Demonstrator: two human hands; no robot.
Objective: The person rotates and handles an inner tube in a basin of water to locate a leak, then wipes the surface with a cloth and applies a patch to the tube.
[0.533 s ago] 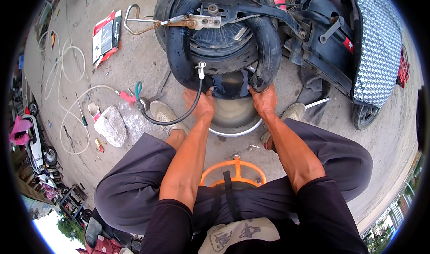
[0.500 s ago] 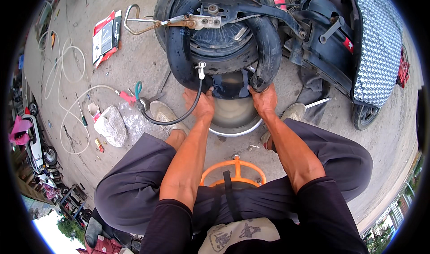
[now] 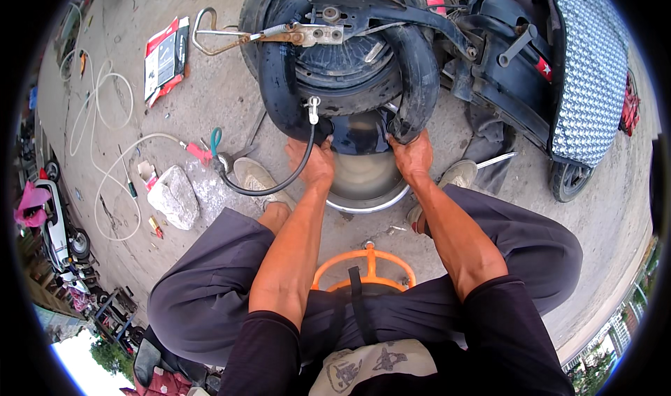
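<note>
My left hand (image 3: 313, 162) and my right hand (image 3: 412, 157) grip the two sides of a black inner tube (image 3: 416, 74) that hangs round a scooter's wheel (image 3: 335, 74). The tube's lower part sits down in a round metal basin (image 3: 363, 204) of cloudy water. A silver air chuck (image 3: 313, 106) is fixed at the tube's left side, and its black hose (image 3: 286, 181) runs to a gauge (image 3: 223, 162) with a pink fitting and a thin clear line. My fingers are closed on the rubber and partly hidden by it.
Around me are a red-and-white packet (image 3: 166, 60), a white stone-like lump (image 3: 174, 197), the coiled air line (image 3: 108, 127), the scooter's body with a patterned footboard (image 3: 587, 67), a loose bar (image 3: 496, 160) on dark cloth and an orange wheeled stool (image 3: 391, 260). Other scooters (image 3: 59, 235) line the left.
</note>
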